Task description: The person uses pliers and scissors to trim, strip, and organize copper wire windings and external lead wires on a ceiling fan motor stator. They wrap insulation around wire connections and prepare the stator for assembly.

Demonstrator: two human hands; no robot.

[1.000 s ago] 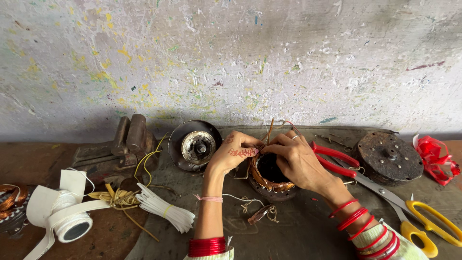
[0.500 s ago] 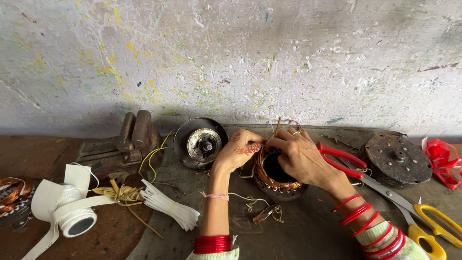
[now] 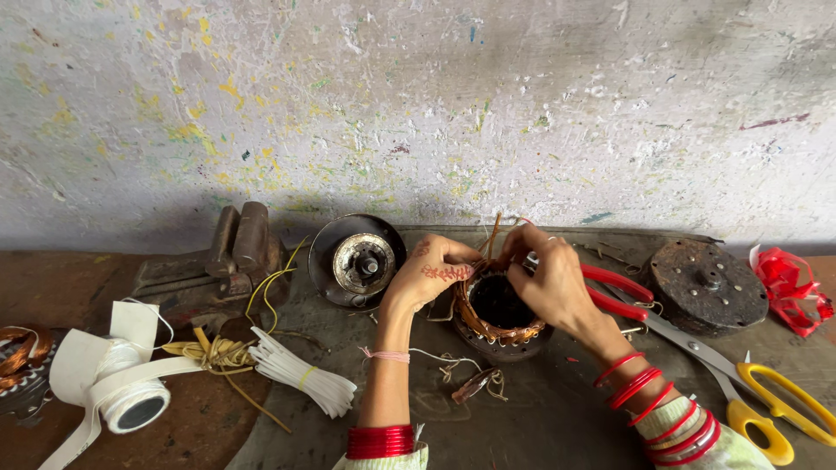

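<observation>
A round motor stator point(image 3: 501, 326) with copper wire windings sits on the bench in front of me. My left hand point(image 3: 435, 271) grips its left rim, fingers curled over the copper coil. My right hand point(image 3: 547, 280) is closed over the far right rim, pinching the winding near thin copper wire ends that stick upward. Both wrists carry red bangles. The stator's dark bore is open to view between my hands.
Red-handled pliers point(image 3: 620, 292) and yellow-handled scissors point(image 3: 766, 400) lie to the right, beside a rusty round motor cover point(image 3: 704, 284) and red ribbon point(image 3: 792, 287). A motor end bell point(image 3: 359, 259), a vise point(image 3: 228, 257), white sleeves point(image 3: 300, 383), white tape roll point(image 3: 117, 387) and a copper coil point(image 3: 17, 352) are on the left.
Both hands stay on the stator, with the fingers shifting slightly along the windings. The view has drifted a little, so everything sits slightly lower in the picture.
</observation>
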